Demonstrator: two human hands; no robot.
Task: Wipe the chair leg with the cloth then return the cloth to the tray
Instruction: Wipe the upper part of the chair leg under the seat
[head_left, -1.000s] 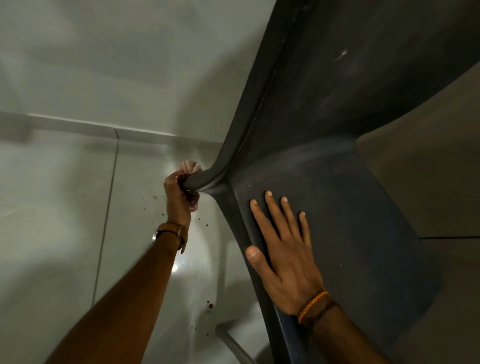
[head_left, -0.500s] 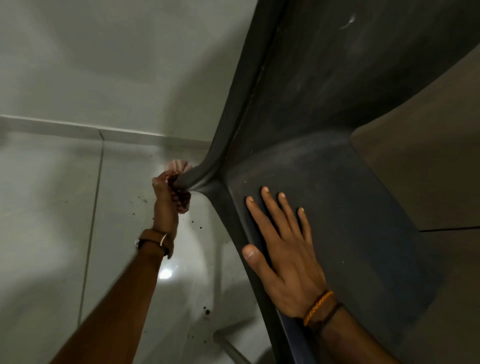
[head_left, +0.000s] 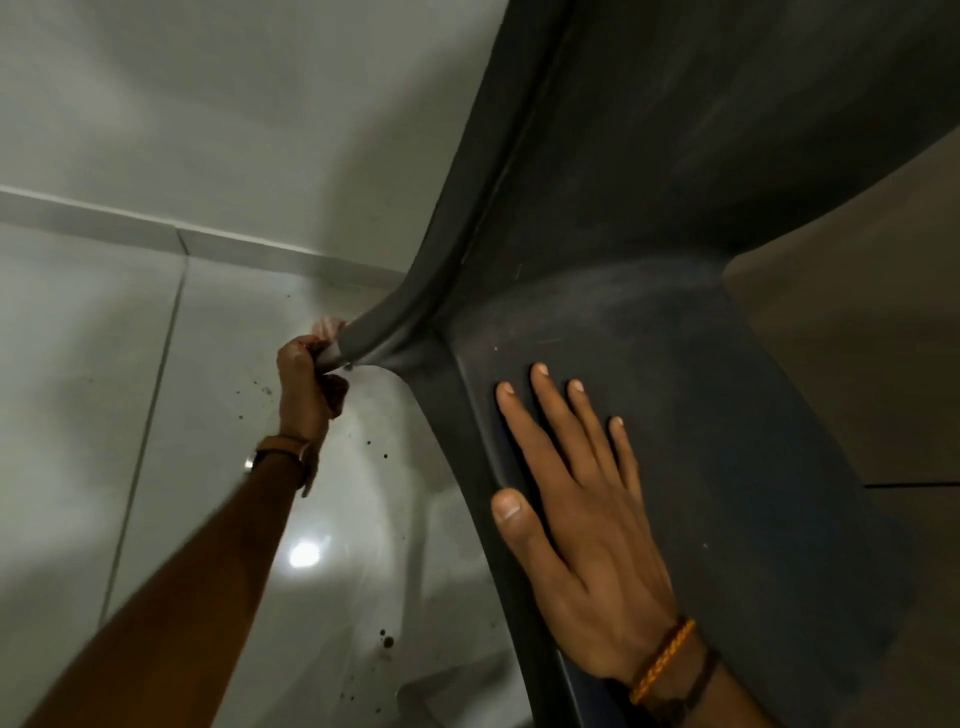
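A dark plastic chair (head_left: 701, 260) fills the right side of the view. One chair leg (head_left: 387, 325) runs out leftward and down from the seat's corner toward the floor. My left hand (head_left: 304, 384) is closed around that leg with a pinkish cloth (head_left: 328, 328) bunched in its grip, pressed against the leg. Only small folds of the cloth show above and below my fingers. My right hand (head_left: 576, 525) lies flat on the dark seat near its left edge, fingers spread, holding nothing. No tray is in view.
A glossy pale tiled floor (head_left: 104, 415) lies below, with dark specks of dirt (head_left: 387, 640) scattered near the chair. A white skirting board and wall (head_left: 208, 104) run behind. Another chair leg (head_left: 415, 699) shows at the bottom.
My left hand with the cloth has slid a little outward along the leg. My right hand has stayed flat on the seat. The view has shifted slightly.
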